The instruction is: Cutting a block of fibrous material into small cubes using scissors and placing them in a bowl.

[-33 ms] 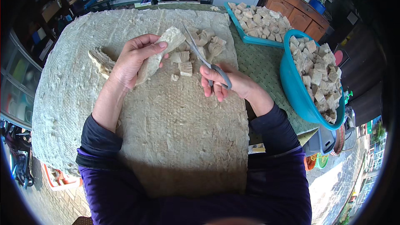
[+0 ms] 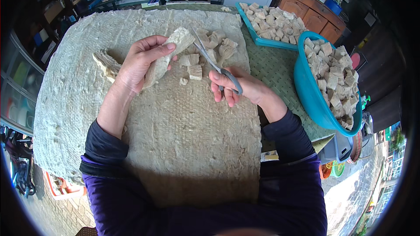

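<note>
My left hand (image 2: 142, 63) grips a long pale, fibrous strip (image 2: 182, 39) between thumb and fingers, its far end pointing up and to the right. The strip's lower part runs behind the hand. In my right hand (image 2: 247, 88) is a pair of scissors (image 2: 232, 80) with grey handles, the blades reaching up toward the strip's far end. They look slightly apart from the strip. Several cut chunks (image 2: 195, 71) of the same fibrous material lie between and beyond the hands. Left of my left wrist rests another fibrous piece (image 2: 105, 64), partly hidden by the arm.
A thick, rough fibrous sheet (image 2: 188, 135) covers most of the table. To the right, a teal basin (image 2: 306, 91) heaped with chunks sits tilted on a green patterned cloth (image 2: 275, 70). Behind it is a teal tray (image 2: 262, 41) full of smaller chunks.
The scissors have shifted very slightly in my right hand. My left hand and the strip stay where they were.
</note>
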Demonstrator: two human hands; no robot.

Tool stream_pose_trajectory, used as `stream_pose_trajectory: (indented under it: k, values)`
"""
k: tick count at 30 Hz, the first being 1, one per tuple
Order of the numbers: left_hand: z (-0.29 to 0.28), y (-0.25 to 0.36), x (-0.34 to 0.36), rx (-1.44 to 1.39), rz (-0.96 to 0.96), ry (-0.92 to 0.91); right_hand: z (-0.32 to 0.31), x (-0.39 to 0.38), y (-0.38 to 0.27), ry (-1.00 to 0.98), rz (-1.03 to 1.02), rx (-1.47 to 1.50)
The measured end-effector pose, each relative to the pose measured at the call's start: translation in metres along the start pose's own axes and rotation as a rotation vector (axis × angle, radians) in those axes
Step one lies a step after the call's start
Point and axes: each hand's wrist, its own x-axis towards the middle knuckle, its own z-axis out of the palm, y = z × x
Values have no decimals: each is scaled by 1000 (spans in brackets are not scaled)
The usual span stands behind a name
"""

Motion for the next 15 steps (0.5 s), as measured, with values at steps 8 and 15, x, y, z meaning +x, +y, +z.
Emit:
stream_pose_trajectory:
  k: [8,15]
  values:
    - [4,-2,2,143,47,27,2,3,-2,26,-17,-126]
    - [8,-5,3,203,76,-17,6,3,-4,96,-9,-177]
